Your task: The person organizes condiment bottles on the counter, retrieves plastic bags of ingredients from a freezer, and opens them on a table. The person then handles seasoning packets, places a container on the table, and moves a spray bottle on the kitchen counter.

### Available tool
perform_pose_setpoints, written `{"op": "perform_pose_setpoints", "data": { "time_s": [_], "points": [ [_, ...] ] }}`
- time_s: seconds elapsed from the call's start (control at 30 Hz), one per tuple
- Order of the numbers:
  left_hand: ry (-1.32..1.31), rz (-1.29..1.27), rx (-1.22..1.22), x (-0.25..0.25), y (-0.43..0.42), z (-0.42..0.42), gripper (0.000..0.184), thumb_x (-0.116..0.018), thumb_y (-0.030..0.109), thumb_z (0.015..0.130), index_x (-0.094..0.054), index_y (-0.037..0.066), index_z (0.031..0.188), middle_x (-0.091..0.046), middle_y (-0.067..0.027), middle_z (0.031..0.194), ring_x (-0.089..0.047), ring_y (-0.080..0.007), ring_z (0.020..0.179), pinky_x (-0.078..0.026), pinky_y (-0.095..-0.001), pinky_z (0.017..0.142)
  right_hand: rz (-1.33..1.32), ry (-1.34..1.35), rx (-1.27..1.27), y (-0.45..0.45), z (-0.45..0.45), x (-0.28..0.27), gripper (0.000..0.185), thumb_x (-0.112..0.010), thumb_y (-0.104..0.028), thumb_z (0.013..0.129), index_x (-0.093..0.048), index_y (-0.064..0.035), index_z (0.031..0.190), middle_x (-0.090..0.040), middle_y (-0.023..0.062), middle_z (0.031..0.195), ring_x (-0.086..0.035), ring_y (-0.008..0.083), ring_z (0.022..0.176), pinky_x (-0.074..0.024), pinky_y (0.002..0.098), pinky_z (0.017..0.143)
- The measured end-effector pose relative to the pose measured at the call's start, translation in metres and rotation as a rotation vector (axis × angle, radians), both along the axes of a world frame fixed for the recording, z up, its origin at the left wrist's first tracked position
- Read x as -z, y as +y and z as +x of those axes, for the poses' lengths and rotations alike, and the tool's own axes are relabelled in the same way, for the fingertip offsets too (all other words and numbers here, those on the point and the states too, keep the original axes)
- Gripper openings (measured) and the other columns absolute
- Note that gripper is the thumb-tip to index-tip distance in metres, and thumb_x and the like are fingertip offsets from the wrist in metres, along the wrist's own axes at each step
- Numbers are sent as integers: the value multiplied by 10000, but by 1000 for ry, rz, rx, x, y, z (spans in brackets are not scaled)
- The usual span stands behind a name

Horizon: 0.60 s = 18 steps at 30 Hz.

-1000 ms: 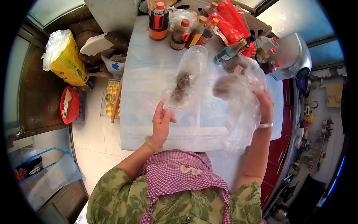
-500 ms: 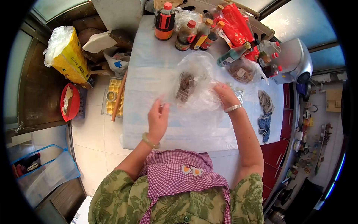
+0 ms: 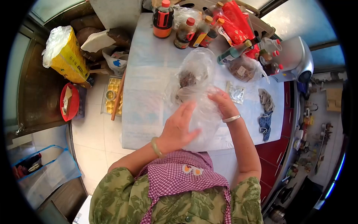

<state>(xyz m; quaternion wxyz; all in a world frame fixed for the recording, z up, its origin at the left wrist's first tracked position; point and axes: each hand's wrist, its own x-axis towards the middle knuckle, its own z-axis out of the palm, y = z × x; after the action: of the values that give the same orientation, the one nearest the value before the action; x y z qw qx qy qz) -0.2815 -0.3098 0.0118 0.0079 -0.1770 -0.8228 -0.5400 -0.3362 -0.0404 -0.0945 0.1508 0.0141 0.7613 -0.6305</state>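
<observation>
A clear plastic bag [image 3: 204, 61] with dark brown, clumped contents [image 3: 187, 78] lies on the covered table [image 3: 145, 89] before me. My right hand [image 3: 222, 102], a silver bangle on its wrist, grips the bag's loose plastic at the right side. Over the near part of the bag is my left hand [image 3: 180, 127], a pale bangle on its wrist. Its fingers are stretched out and the thumb stands apart. Whether its fingertips touch the plastic, I cannot tell. What exactly the brown contents are is blurred by the plastic.
Several sauce bottles [image 3: 163, 20] and a red package [image 3: 235, 24] stand at the back. Right of the bag lie a silver packet [image 3: 235, 92], another bag of brown strips [image 3: 244, 70] and a crumpled cloth [image 3: 265, 112]. A rolling pin [image 3: 118, 96] rests at the left edge.
My left hand has moved right, from beside the bag to over its near part. The loose plastic now spreads toward me, and the silver packet shows more fully.
</observation>
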Motion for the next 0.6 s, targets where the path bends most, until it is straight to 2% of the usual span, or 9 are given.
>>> {"op": "perform_pose_setpoints", "data": {
  "time_s": [0.07,0.17,0.3,0.37,0.43,0.5,0.53,0.6],
  "points": [
    [-303,27,114,33,-6,-1,341,-635,182,907,-508,1,1167,-639,-133,942,-631,-252,806,-524,-339,744,-14,-11,43,5,2,12,358,-661,-254,898,-607,-36,1177,-663,29,1068,-630,121,940,-500,279,838],
    [-654,815,-348,51,-9,-4,155,-507,150,990,-506,41,1101,-613,-48,804,-591,-137,660,-496,-262,614,-49,-57,106,21,3,17,377,-673,-313,900,-607,-52,1164,-652,-1,990,-603,82,799,-491,250,667],
    [-537,944,-582,47,-22,-15,150,-419,182,1033,-508,62,1043,-589,-30,799,-521,-63,625,-455,-213,559,-195,-273,196,18,5,-37,390,-684,-330,893,-593,-60,1160,-602,-45,869,-479,21,574,-349,198,426],
    [-503,925,-591,31,-23,-17,135,-414,166,1032,-502,66,1050,-587,-29,803,-517,-70,625,-452,-215,555,-312,-460,337,-5,8,-61,402,-692,-315,887,-578,-53,1169,-567,-56,825,-403,8,502,-256,184,375],
    [-447,891,-585,28,-23,-16,125,-419,151,1025,-503,60,1037,-591,-45,815,-511,-82,613,-449,-224,549,-50,-233,139,4,10,-50,343,-706,-287,873,-611,-49,1101,-556,-62,783,-397,6,507,-266,187,403],
    [-371,843,-564,26,-21,-9,123,-434,139,1013,-512,45,1003,-604,-76,835,-501,-98,591,-446,-241,541,197,-147,-53,7,14,-48,285,-716,-265,861,-641,-44,1025,-537,-69,734,-389,3,518,-270,191,430],
    [-344,649,-359,23,-23,-3,123,-452,132,998,-519,31,984,-606,-89,855,-518,-123,616,-455,-258,566,314,-176,-146,-2,18,-63,258,-719,-258,856,-655,-42,982,-525,-74,706,-383,1,527,-269,194,443],
    [-281,255,44,14,-29,9,128,-486,119,969,-533,3,945,-610,-117,895,-552,-175,665,-473,-293,617,370,-275,-247,-8,29,-83,223,-724,-251,846,-674,-42,906,-506,-85,664,-376,0,543,-267,199,462]
  ]
}}
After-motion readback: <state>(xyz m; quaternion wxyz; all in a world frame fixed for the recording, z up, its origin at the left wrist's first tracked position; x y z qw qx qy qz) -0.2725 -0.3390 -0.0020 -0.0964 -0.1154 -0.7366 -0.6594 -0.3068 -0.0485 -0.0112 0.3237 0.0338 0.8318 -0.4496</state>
